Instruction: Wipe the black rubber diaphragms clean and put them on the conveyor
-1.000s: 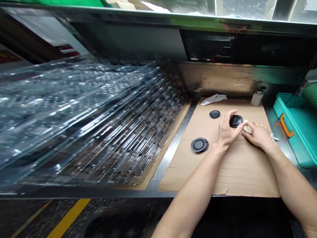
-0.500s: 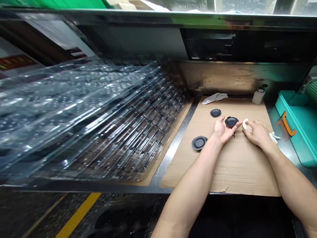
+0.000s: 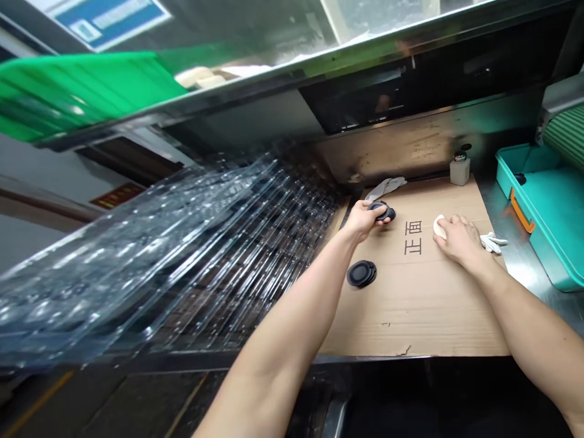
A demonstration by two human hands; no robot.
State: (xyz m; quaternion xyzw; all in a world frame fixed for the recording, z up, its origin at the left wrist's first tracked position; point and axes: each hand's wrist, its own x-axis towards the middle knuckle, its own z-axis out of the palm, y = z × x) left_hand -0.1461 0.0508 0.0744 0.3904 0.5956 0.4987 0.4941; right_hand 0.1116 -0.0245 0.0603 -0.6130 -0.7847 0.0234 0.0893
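Note:
My left hand (image 3: 362,220) is closed on a black round plastic part (image 3: 381,211) near the far left of the cardboard sheet (image 3: 438,304). Another dark part shows under its fingers, and I cannot tell whether both are gripped. Closer to me lies a small stack of black round parts (image 3: 360,274), apart from the hand. My right hand (image 3: 460,238) pinches a white round pad (image 3: 439,227) over the right side of the cardboard. A white glove (image 3: 493,243) lies just beyond the right wrist.
Clear plastic trays (image 3: 228,255) are piled at the left. A grey-white cloth (image 3: 385,187) and a dispenser bottle (image 3: 460,169) stand at the back. The teal bin (image 3: 538,225) with an orange latch is at the right. A metal shelf edge (image 3: 274,76) crosses above.
My left hand has moved left with the black part, to where a single black part lay. Printed characters on the cardboard are uncovered. My right hand keeps the pad; the view has tilted.

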